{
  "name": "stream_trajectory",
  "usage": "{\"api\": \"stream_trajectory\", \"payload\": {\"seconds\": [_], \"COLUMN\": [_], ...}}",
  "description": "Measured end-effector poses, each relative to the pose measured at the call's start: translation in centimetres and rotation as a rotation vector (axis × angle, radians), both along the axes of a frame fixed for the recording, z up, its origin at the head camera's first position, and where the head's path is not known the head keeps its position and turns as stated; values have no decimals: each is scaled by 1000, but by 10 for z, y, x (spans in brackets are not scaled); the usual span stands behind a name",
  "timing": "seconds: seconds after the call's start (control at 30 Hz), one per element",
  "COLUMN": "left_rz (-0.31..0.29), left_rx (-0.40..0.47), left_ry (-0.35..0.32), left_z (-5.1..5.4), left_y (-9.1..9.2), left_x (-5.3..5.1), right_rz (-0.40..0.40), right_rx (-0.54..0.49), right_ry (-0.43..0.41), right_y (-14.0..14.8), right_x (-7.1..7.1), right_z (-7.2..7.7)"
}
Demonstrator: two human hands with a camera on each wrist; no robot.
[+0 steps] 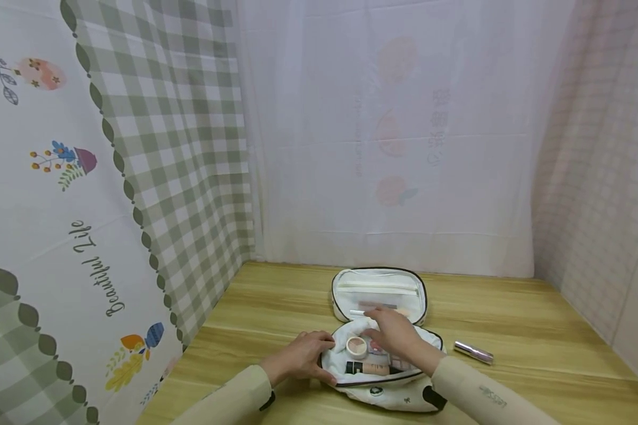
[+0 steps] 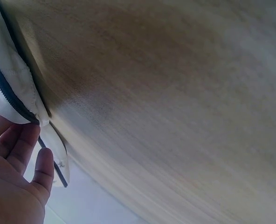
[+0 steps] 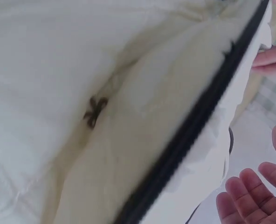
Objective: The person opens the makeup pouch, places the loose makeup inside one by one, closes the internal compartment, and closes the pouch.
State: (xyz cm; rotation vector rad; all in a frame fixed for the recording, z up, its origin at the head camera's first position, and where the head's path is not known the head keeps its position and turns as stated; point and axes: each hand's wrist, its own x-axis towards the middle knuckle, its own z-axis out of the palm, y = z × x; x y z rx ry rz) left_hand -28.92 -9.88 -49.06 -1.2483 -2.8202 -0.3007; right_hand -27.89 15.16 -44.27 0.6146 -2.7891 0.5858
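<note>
A white makeup bag (image 1: 383, 407) with dark zip edging stands unzipped, its lid (image 1: 377, 283) folded back. My left hand (image 1: 304, 356) grips its left rim, and in the left wrist view fingertips (image 2: 30, 135) meet the zip edge. Over the bag's opening reaches my right hand (image 1: 396, 333); its fingers are loosely bent and hold nothing in the right wrist view. Inside lie a round pot (image 1: 357, 347) with a beige top, a foundation tube (image 1: 374, 368) with a black cap, and other cosmetics partly hidden by the right hand.
A shiny pinkish lipstick-like tube (image 1: 474, 352) lies on the wooden table (image 1: 537, 330), right of the bag. Slim items (image 1: 377, 305) show in the lid. Checked cloth (image 1: 191, 147) hangs at the left and a pale curtain (image 1: 308, 147) at the back.
</note>
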Motion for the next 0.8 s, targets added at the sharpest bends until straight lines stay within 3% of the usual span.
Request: {"api": "stream_trajectory", "payload": {"seconds": [0.5,0.8], "left_rz": [16,27], "left_rx": [-22,-31], "left_ry": [-10,-48], "left_z": [-1,1], "left_y": [1,2], "left_x": [0,-1], "right_rz": [-36,-114], "right_rx": [-35,-83], "right_ry": [103,105], "right_y": [62,118], "right_x": [-4,3], "right_z": [25,25]}}
